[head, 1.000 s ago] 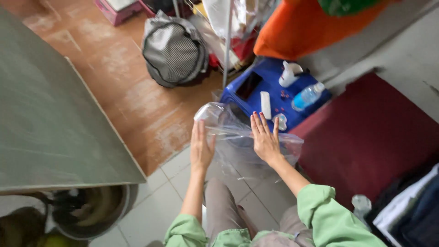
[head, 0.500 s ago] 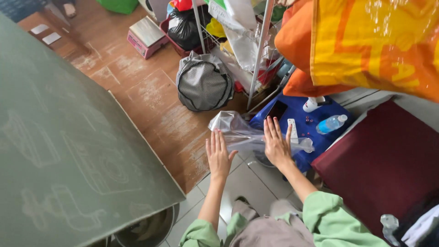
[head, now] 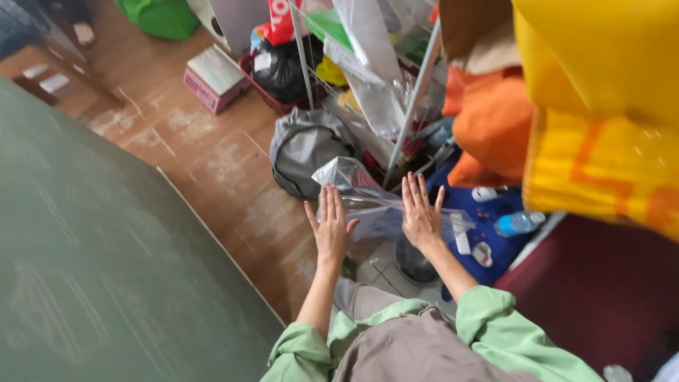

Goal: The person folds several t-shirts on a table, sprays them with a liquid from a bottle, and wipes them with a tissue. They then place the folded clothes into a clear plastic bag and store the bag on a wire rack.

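Clear plastic bag held out at frame centre between both hands, above tiled floor. Left hand flat, fingers spread, palm against bag's near side at 9 o'clock of it; right hand likewise spread and flat at 3 o'clock. No pinch, more pressing or smoothing the film. Bag looks thin, light, floppy, crinkled, probably slippery; empty as far as visible. Best grip likely at open edge or a corner, pinched, not squeezed mid-panel. Grey mesh backpack at 11 o'clock of bag, blue stool with water bottle at 3 o'clock, orange and yellow bundles at 2 o'clock, green board at 8 o'clock.
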